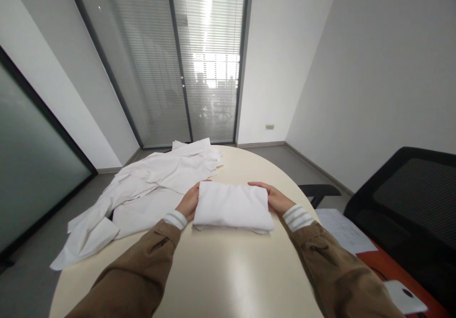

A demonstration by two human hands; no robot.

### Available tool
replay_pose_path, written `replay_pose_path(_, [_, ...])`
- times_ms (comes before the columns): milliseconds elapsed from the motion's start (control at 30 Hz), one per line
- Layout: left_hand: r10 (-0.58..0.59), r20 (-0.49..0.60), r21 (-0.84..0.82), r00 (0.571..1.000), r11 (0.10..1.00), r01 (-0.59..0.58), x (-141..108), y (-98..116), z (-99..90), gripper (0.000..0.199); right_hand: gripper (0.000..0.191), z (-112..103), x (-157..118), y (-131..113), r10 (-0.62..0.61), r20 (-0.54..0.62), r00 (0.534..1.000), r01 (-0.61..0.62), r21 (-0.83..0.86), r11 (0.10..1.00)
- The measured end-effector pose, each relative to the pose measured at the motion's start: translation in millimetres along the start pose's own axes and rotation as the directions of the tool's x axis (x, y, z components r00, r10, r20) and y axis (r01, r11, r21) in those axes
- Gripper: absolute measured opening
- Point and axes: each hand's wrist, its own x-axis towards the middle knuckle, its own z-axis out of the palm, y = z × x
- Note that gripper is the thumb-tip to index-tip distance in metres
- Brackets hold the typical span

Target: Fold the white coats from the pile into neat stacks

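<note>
A folded white cloth (233,207), a neat rectangular bundle of several layers, is in front of me at the table's middle. My left hand (189,201) grips its left side, with most of the fingers hidden behind it. On the opposite side my right hand (279,200) holds the right edge, its fingers reaching behind the far corner. The near edge of the bundle shows stacked layers just over the tabletop; whether it fully rests there I cannot tell. To the left lies a loose, rumpled pile of white cloths (156,178), close to my left hand.
The round cream table (213,270) carries both cloths; part of the pile hangs over its left edge. At right stands a black mesh chair (420,199), with papers (344,230) and a white device (404,296) on a red surface. Behind is a glass partition with blinds (153,71).
</note>
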Motion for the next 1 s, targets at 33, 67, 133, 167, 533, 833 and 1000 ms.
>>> replay_pose_path(33, [-0.013, 0.006, -0.037, 1.0, 0.999, 0.013, 0, 0, 0.3, 0.042, 0.056, -1, 0, 0, -0.01, 0.028, 1.0, 0.011, -0.031, 0.999])
replay_pose_path(67, [-0.036, 0.015, -0.078, 0.999, 0.996, 0.037, -1, 0, 0.6, 0.04, 0.056, -1, 0, 0, -0.015, 0.048, 0.999, 0.017, -0.053, 0.998])
replay_pose_path(133, [-0.084, 0.041, -0.158, 0.996, 0.983, 0.089, -2, 1, 1.0, 0.035, 0.049, -3, 1, 2, 0.001, 0.049, 0.999, 0.001, -0.05, 0.999])
replay_pose_path(167, [-0.098, 0.055, -0.193, 0.994, 0.975, 0.107, -2, 2, 1.4, 0.033, 0.044, -3, 2, 3, 0.019, 0.028, 0.999, -0.019, -0.021, 1.0])
replay_pose_path(533, [-0.046, 0.059, -0.252, 0.997, 0.966, 0.06, -4, 5, 2.4, 0.017, 0.055, 1, 1, 1, 0.04, -0.027, 0.999, -0.036, 0.135, 0.99])
replay_pose_path(833, [0.022, -0.097, -0.048, 0.995, 0.999, -0.027, 6, 0, 0.2, 0.016, 0.024, 2, 4, 3, 0.116, -0.106, 0.987, -0.094, 0.195, 0.976])
replay_pose_path(1000, [0.145, -0.189, 0.136, 0.971, 0.983, -0.121, 12, -3, -2.2, 0.018, 0.018, 6, 1, -5, 0.107, -0.075, 0.991, -0.087, 0.234, 0.968])
